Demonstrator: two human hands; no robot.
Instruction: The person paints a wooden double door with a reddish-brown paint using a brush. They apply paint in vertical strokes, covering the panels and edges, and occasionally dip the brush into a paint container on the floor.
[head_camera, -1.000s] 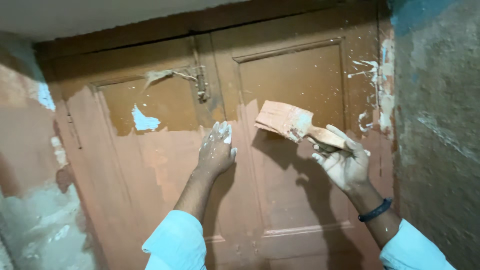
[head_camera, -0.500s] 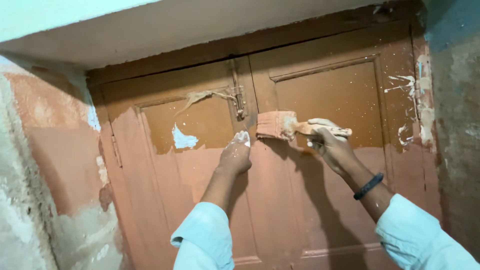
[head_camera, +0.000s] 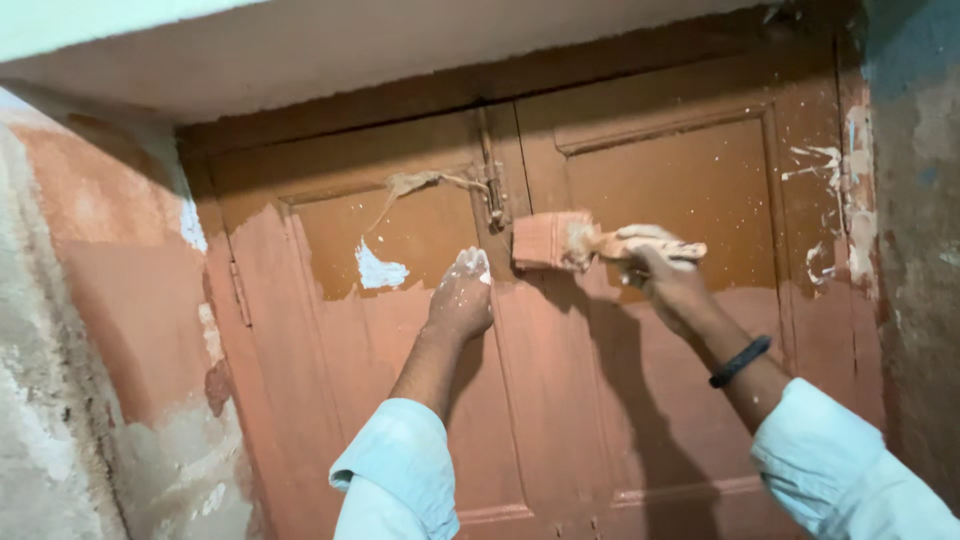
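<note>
Right hand has a closed grip around the paint-caked handle of a wide flat paintbrush; fingers wrap the handle so its shape underneath is hard to make out. Brush bristles lie against the brown wooden double door, just right of the centre seam, at the line where darker upper wood meets the lighter, reddish coat below. Left hand rests knuckles-out against the door by the seam, fingers curled, holding nothing visible; its palm is hidden, and white smears cover the fingertips. Black wristband sits on the right wrist. Light blue sleeves are cut off by the bottom edge. Metal latch on the seam is dim, details unclear. Pale patch of bare spot shows on the left panel. Rough plastered wall at left, partly cut off.
</note>
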